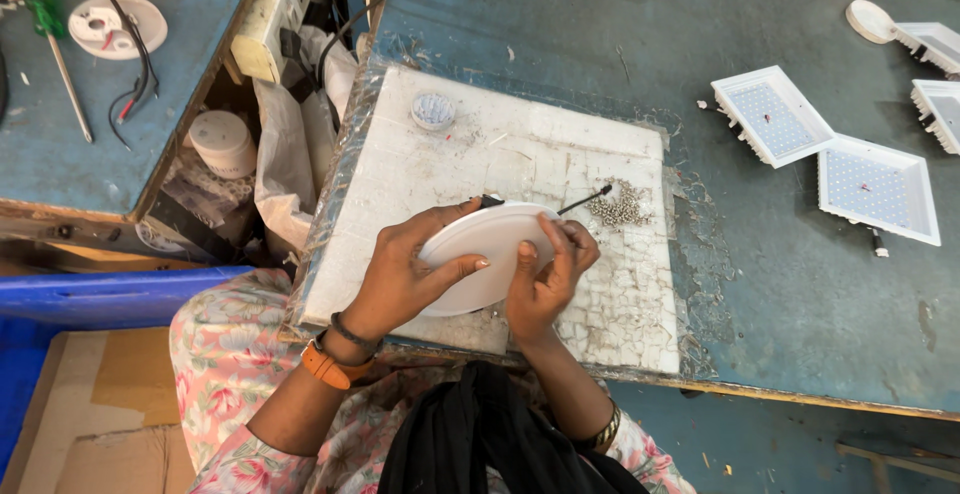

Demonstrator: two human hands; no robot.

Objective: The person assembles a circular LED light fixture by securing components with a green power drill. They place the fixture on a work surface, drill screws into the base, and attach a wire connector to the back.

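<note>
Both my hands meet over the near edge of the white work board (420, 169) — left hand (405, 269) cupping the round white lamp disc (480, 254) underneath, right hand (545, 279) pinching its right rim. Screws (620, 206) lie just beyond the disc, nearer my right fingers (560, 239).

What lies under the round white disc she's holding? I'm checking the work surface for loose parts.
Under the round white disc lies the cracked white board; small metal screws are heaped beside it. A black wire pokes out from behind. The disc and both hands hide whatever sits directly beneath.
</note>
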